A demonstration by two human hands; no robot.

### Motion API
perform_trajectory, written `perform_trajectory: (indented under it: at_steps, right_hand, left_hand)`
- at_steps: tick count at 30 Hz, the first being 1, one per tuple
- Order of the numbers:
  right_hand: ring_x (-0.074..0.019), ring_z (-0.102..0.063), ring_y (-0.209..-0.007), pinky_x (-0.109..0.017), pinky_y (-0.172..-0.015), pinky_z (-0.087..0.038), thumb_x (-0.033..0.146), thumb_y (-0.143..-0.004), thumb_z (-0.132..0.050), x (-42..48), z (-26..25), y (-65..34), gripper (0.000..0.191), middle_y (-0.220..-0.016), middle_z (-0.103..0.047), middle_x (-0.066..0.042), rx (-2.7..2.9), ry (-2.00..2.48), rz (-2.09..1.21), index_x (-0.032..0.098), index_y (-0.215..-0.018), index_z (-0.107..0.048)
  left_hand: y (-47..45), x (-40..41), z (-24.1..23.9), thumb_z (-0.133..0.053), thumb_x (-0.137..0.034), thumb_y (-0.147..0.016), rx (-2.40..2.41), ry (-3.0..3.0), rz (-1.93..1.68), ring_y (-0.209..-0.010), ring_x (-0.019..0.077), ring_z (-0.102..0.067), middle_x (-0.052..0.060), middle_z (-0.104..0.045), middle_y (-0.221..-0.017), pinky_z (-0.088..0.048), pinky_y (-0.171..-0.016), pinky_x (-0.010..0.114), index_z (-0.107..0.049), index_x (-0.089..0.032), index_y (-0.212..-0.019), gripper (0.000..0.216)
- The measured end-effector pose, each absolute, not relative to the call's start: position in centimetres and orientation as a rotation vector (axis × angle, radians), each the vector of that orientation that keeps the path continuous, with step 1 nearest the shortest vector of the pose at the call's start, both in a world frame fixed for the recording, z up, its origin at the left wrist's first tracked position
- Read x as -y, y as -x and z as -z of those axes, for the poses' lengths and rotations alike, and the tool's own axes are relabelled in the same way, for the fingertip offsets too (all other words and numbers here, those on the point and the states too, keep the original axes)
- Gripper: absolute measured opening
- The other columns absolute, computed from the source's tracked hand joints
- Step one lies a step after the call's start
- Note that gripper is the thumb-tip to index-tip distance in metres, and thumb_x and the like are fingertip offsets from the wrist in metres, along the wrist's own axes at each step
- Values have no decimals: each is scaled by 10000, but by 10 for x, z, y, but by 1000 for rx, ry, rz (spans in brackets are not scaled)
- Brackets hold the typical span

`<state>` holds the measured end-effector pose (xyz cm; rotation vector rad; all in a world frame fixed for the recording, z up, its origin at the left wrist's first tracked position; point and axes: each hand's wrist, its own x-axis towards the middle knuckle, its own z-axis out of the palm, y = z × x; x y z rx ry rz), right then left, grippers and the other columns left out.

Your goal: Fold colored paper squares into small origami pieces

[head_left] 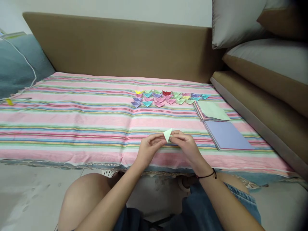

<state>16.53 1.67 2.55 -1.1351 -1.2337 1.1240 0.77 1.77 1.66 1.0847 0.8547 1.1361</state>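
Left hand (pixel 148 147) and right hand (pixel 186 144): fingertip grip of each grasping pale green paper triangle (pixel 167 134), held just above striped cloth (pixel 84 128) near its front edge; lilac paper stack (pixel 227 134) just right; folded coloured pieces (pixel 168 97) in rows beyond.

One pale green paper triangle (pixel 167 134) is between the fingers (pixel 156 138). To their right lie two paper stacks: a green-topped stack (pixel 213 110) and a purple stack (pixel 227 134). Beyond the fingers are about two dozen folded shapes (pixel 166 98).
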Motion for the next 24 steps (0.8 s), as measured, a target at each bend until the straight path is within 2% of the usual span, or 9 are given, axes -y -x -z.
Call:
perform_trajectory:
  at_steps: [5,16,21,24]
  right_hand:
    - [-202,-553,-854,-330,-778,-423,250,-670,-667,-13,-21,-156,73,-734,-621,-29,1249,1136,-1150,211,-617,-699]
    - [-184,-579,-761,-317,-697,-450,250,-700,-659,-13,-17,-154,82,-737,-611,-35,1383,1141,-897,208,-647,-705]
    - [-203,-608,-795,-355,-732,-477,213,-710,-642,-12,-17,-153,124,-804,-696,-50,1426,1144,-789,225,-793,-734]
    - [-195,-611,-764,-333,-678,-487,196,-704,-635,-11,-19,-152,182,-822,-705,-55,1404,1147,-758,218,-860,-728]
  left_hand:
    - [-12,-16,-15,-765,-237,-599,-905,-1021,-1232,-836,235,-665,62,-724,-853,-522,-782,345,-696,-158,-862,283]
    - [-11,-15,-18,-758,-235,-614,-906,-999,-1216,-779,209,-670,78,-725,-853,-533,-725,301,-706,-135,-831,244]
    - [-12,-16,-16,-760,-240,-615,-892,-984,-1217,-767,204,-669,74,-724,-818,-532,-723,296,-703,-130,-824,243]
    - [-12,-15,-16,-760,-244,-617,-879,-983,-1212,-777,207,-669,73,-723,-814,-532,-733,300,-703,-131,-830,248]
